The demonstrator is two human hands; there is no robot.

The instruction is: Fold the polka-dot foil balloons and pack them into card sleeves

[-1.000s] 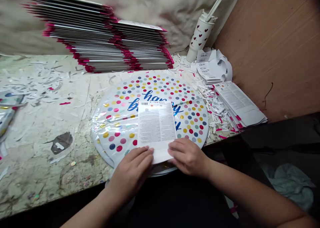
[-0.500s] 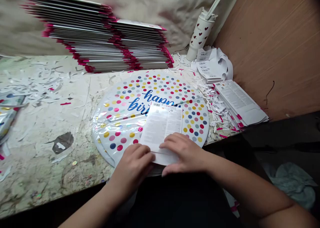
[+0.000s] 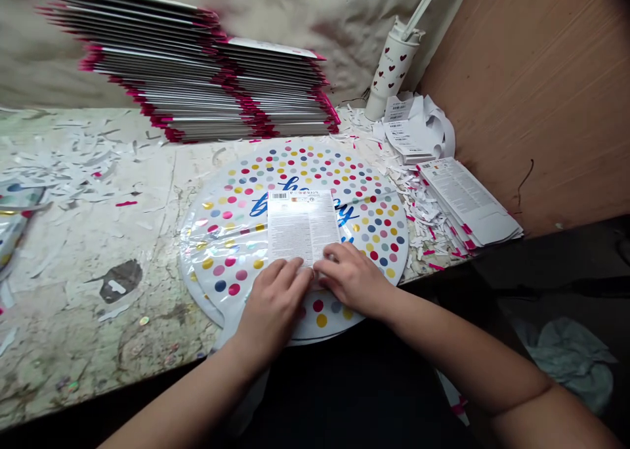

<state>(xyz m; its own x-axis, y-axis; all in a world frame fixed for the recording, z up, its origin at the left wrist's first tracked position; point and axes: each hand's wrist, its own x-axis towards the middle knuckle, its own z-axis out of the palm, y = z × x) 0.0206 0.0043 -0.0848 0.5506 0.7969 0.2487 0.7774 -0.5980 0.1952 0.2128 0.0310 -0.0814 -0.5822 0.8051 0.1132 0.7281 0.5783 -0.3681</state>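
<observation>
A round foil balloon (image 3: 295,173) lies flat on the table, printed with coloured dots and blue "happy birthday" lettering. A white printed card (image 3: 301,229) with a barcode strip lies on its middle, hiding part of the lettering. My left hand (image 3: 276,304) and my right hand (image 3: 350,279) both press on the card's lower edge, their fingers nearly meeting. The card's bottom part is hidden under my fingers, so I cannot tell whether it is folded there.
Tall stacks of flat packets with pink edges (image 3: 207,88) stand behind the balloon. A heart-patterned white tumbler with a straw (image 3: 391,68) and stacked printed sheets (image 3: 465,203) sit at the right, among paper scraps. A wooden panel (image 3: 531,88) rises at the right.
The card has slid up the balloon and now sits straighter. Both hands have moved away from me with it, uncovering dots on the balloon's near side.
</observation>
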